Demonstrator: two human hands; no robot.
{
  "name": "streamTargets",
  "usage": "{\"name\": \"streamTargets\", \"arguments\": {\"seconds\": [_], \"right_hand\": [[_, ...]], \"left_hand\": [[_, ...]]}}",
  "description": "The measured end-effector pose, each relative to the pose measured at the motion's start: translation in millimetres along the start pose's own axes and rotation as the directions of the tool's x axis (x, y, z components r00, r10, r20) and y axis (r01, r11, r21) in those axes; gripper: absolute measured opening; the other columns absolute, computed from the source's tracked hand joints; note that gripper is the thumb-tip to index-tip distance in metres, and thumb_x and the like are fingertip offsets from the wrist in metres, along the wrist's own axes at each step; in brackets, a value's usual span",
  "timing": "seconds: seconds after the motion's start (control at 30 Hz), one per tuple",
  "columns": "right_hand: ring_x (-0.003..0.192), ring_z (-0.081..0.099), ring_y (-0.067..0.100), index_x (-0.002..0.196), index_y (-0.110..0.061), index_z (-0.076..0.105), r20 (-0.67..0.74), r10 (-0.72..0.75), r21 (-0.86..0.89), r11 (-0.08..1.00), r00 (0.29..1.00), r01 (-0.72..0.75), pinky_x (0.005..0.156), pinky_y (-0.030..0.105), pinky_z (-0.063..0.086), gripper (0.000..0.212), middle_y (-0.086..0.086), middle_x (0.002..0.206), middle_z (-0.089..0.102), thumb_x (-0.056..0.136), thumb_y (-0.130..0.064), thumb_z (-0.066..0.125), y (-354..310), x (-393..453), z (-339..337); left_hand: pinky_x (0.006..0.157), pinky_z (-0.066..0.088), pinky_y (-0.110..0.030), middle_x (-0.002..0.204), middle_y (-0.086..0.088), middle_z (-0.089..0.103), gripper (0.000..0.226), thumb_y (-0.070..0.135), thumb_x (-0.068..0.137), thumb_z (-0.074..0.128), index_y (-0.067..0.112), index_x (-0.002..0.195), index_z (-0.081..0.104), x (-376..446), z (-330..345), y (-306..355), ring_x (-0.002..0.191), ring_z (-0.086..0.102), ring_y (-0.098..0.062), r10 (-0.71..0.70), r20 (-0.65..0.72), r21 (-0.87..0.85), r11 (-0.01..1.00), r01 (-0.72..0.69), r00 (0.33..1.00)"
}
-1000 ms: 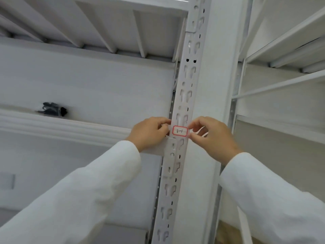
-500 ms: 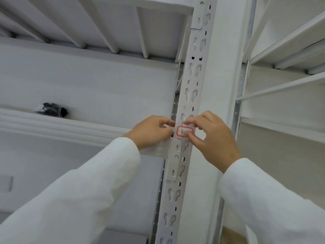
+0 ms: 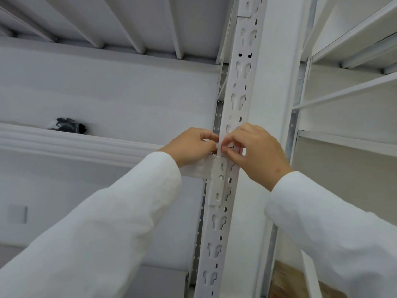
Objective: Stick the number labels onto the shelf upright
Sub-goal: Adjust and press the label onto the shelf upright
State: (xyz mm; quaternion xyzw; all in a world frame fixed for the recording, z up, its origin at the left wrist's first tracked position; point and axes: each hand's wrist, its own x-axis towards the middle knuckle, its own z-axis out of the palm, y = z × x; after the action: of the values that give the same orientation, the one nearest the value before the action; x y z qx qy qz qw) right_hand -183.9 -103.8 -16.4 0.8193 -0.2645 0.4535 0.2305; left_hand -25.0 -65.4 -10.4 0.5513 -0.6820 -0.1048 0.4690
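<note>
A white perforated shelf upright [image 3: 240, 82] runs up the middle of the head view. A small white number label with a red border [image 3: 229, 147] lies flat against it, just above a shelf beam bracket [image 3: 220, 181]. Fingers cover most of the label, so its writing is hidden. My left hand [image 3: 191, 145] pinches the label's left edge. My right hand [image 3: 255, 151] presses thumb and fingers onto the label's face from the right. Both arms wear white sleeves.
A white shelf beam [image 3: 75, 143] runs left from the upright, with a small black object [image 3: 68, 125] lying on the shelf behind it. More white shelving [image 3: 348, 91] stands to the right. Ribbed shelf undersides [image 3: 129, 22] hang overhead.
My right hand has slid left across the label and now covers most of it, where the full "3-1" writing showed before. The view has shifted slightly, and my left hand stays at the label's left edge.
</note>
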Motion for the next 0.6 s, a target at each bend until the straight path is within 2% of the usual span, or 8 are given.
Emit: {"name": "streamTargets", "arguments": {"seconds": [0.1, 0.27, 0.33, 0.43, 0.5, 0.6], "right_hand": [[0.080, 0.051, 0.017, 0.086, -0.024, 0.065, 0.005, -0.008, 0.009, 1.000, 1.000, 0.008, 0.068, 0.041, 0.049, 0.006, -0.004, 0.086, 0.058, 0.081, -0.025, 0.062, 0.6, -0.2, 0.1], [0.079, 0.047, 0.012, 0.091, -0.024, 0.063, -0.031, -0.006, 0.016, 1.000, 0.999, 0.007, 0.070, 0.036, 0.050, 0.009, -0.012, 0.083, 0.049, 0.082, -0.026, 0.063, 2.9, -2.3, 1.6], [0.079, 0.045, 0.010, 0.092, -0.022, 0.063, -0.027, -0.015, 0.007, 1.000, 1.000, 0.015, 0.070, 0.036, 0.050, 0.010, -0.014, 0.084, 0.045, 0.083, -0.026, 0.062, 2.0, -3.8, 1.7], [0.079, 0.049, 0.014, 0.091, -0.021, 0.062, -0.017, -0.010, 0.004, 1.000, 1.000, 0.010, 0.069, 0.038, 0.051, 0.009, -0.010, 0.084, 0.051, 0.084, -0.026, 0.061, -0.3, -3.3, -0.2], [0.079, 0.051, 0.015, 0.090, -0.022, 0.061, -0.005, 0.014, 0.001, 1.000, 1.000, -0.014, 0.069, 0.038, 0.050, 0.008, -0.009, 0.083, 0.051, 0.085, -0.028, 0.059, -2.3, -2.0, -0.8], [0.076, 0.050, 0.013, 0.089, -0.025, 0.058, 0.032, 0.091, 0.037, 0.995, 0.995, -0.093, 0.067, 0.033, 0.047, 0.006, -0.013, 0.074, 0.046, 0.084, -0.029, 0.058, -5.3, -0.2, -0.7]], "left_hand": [[0.092, 0.045, -0.024, 0.099, 0.000, 0.072, 0.026, 0.014, 0.086, 0.052, 0.022, 0.103, 0.070, -1.4, 0.2, 3.0, 0.097, 0.065, -0.015, 0.014, 0.004, -0.026, 1.000, -0.013, 1.000], [0.094, 0.046, -0.027, 0.104, -0.002, 0.073, 0.025, 0.016, 0.087, 0.052, 0.024, 0.102, 0.070, 0.3, 0.2, 1.5, 0.101, 0.066, -0.017, 0.022, 0.004, -0.030, 0.999, -0.022, 1.000], [0.089, 0.046, -0.024, 0.102, -0.004, 0.073, 0.024, 0.016, 0.087, 0.052, 0.024, 0.101, 0.070, 0.2, 0.3, 1.6, 0.094, 0.066, -0.016, 0.024, 0.003, -0.040, 0.999, -0.024, 1.000], [0.080, 0.044, -0.020, 0.094, -0.004, 0.072, 0.021, 0.016, 0.087, 0.054, 0.025, 0.096, 0.070, -0.7, 0.3, 1.9, 0.084, 0.062, -0.013, 0.032, 0.005, -0.054, 0.998, -0.031, 0.999], [0.076, 0.043, -0.019, 0.091, -0.002, 0.071, 0.020, 0.017, 0.087, 0.054, 0.025, 0.097, 0.070, -0.8, 0.1, 1.8, 0.082, 0.061, -0.012, 0.031, 0.004, -0.053, 0.998, -0.030, 1.000], [0.080, 0.044, -0.021, 0.090, 0.000, 0.070, 0.020, 0.018, 0.087, 0.054, 0.026, 0.098, 0.069, -1.0, -0.4, 2.3, 0.084, 0.061, -0.012, 0.028, 0.007, -0.052, 0.998, -0.028, 1.000]]}}
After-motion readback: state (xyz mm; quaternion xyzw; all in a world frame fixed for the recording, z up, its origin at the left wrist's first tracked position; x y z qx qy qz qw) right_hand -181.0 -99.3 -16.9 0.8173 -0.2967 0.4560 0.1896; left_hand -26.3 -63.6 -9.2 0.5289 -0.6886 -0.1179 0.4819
